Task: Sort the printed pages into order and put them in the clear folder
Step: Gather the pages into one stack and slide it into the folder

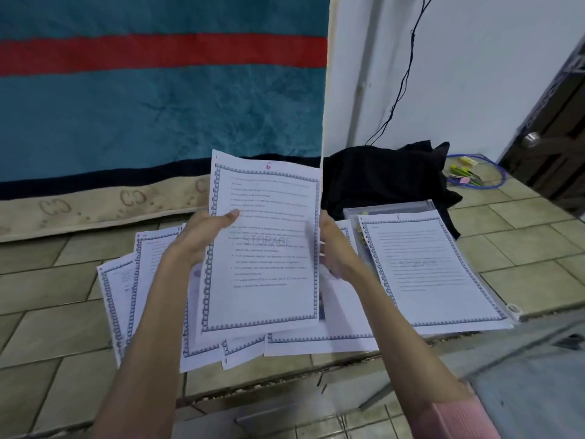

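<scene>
I hold up a printed page (262,248) with a blue patterned border and a red "6" written at its top. My left hand (202,236) grips its left edge, thumb on the front. My right hand (332,248) is at its right edge, fingers mostly hidden behind the sheet. Under it, several bordered pages (152,299) lie fanned out on the tiled floor. To the right, a page marked "1" (430,270) lies on the clear folder (392,208), whose top edge shows behind it.
A teal and red blanket (158,96) hangs at the back. Black cloth (386,175) is bundled by the white wall. A blue cable (484,175) and small coloured items lie near a dark door (554,137). A grey surface (531,391) sits at lower right.
</scene>
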A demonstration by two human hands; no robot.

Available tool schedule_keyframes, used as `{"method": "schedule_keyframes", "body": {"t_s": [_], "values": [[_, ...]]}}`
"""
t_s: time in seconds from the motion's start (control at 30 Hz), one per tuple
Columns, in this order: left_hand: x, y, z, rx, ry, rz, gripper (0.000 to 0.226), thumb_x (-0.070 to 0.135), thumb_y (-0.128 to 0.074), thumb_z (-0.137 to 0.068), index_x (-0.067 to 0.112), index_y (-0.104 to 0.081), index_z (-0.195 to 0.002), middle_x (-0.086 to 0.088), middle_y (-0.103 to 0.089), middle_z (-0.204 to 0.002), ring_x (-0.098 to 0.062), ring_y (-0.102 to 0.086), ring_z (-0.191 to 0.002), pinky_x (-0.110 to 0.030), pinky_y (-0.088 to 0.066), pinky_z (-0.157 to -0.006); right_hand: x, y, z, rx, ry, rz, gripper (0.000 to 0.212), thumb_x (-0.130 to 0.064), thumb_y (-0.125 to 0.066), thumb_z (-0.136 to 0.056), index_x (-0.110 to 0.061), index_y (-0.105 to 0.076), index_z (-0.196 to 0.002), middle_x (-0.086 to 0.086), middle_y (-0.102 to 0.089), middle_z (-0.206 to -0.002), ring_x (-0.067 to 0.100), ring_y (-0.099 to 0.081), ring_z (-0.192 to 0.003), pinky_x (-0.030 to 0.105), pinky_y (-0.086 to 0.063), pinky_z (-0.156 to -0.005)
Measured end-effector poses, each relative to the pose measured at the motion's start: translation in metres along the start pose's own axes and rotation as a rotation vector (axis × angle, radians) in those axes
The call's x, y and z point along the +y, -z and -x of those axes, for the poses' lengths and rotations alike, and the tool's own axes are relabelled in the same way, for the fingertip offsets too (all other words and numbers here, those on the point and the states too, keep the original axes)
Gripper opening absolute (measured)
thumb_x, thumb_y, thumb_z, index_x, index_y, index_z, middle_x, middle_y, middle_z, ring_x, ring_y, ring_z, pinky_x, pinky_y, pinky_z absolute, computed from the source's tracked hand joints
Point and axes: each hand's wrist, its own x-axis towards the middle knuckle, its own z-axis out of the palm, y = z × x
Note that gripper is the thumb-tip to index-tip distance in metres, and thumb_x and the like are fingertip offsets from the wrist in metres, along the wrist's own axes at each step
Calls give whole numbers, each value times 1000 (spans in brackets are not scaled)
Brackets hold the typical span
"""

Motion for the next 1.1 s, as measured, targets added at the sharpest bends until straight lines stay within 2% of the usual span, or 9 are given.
{"method": "schedule_keyframes", "body": {"t_s": [0.1, 0.17, 0.3, 0.43, 0.53, 0.67, 0.83, 0.97, 1.1], "values": [[13, -34, -9, -38, -48, 92, 33, 18, -62, -89, 10, -60, -121, -6, -66, -112, -22, -65, -96, -39, -50, -91, -11, 33, 12, 247, 87, 92, 62, -18, -54, -93, -28, -19, -143, 5, -56, -118, 17, -59, -103, 36, -49, -93], [14, -73, -15, -82, -91, 76, 34, 11, -62, -88, 7, -59, -122, -8, -63, -120, -24, -63, -103, -39, -49, -93, -20, 62, 22, 457, 145, 225, 48, -3, -49, -92, -15, -30, -134, 11, -55, -97, 19, -58, -78, 27, -47, -69], [-3, -170, -26, -149, -136, -137, 48, 4, -66, -84, 5, -48, -128, -10, -57, -130, -25, -54, -119, -35, -46, -97, -29, 137, 37, 749, 73, 704, 38, 7, -38, -88, -7, -59, -116, 13, -59, -119, 28, -57, -107, 25, -39, -75], [-23, -245, -23, -134, -228, -209, 77, 2, -62, -85, 9, -14, -146, -7, -47, -140, -22, -47, -127, -21, -37, -93, -19, 186, 49, 887, -71, 896, 48, 8, -36, -84, -12, -59, -121, 12, -52, -128, 29, -56, -111, 36, -44, -85], [-39, -278, -28, -144, -376, -297, 86, -5, -58, -85, 14, -5, -149, -8, -38, -146, -24, -43, -130, -28, -39, -102, -4, 204, 53, 880, -170, 1028, 51, 10, -37, -85, -13, -56, -127, 12, -50, -127, 31, -58, -107, 38, -44, -83], [-61, -294, -43, -101, -464, -538, 71, -17, -41, -80, 13, -24, -143, -12, -47, -128, -27, -49, -115, -38, -48, -88, 20, 217, 47, 807, -276, 1134, 51, 11, -38, -87, -12, -54, -130, 15, -48, -131, 35, -55, -111, 42, -42, -90], [-88, -290, -51, -197, -454, -1147, 39, 6, -43, -95, 7, -45, -134, -17, -24, -152, -31, -15, -143, -44, -14, -116, 47, 209, 42, 744, -444, 1347, 41, -7, -40, -94, -17, -50, -132, 13, -24, -152, 32, -18, -140, 46, -20, -110], [-99, -285, -50, -247, -464, -1265, 44, 23, -29, -101, 13, -29, -144, -13, -17, -156, -28, -6, -146, -46, -1, -117, 66, 186, 32, 508, -359, 1249, 50, -41, -17, -101, -26, -20, -148, 5, -4, -160, 27, 4, -147, 54, 0, -115], [-100, -278, -48, -331, -411, -1270, 49, 29, -19, -103, 17, -11, -150, -8, -1, -159, -23, 4, -147, -43, 6, -117, 84, 177, 33, 398, -428, 1256, 56, -46, -9, -99, -29, 2, -150, 3, 7, -160, 25, 10, -147, 53, 5, -116]]}}
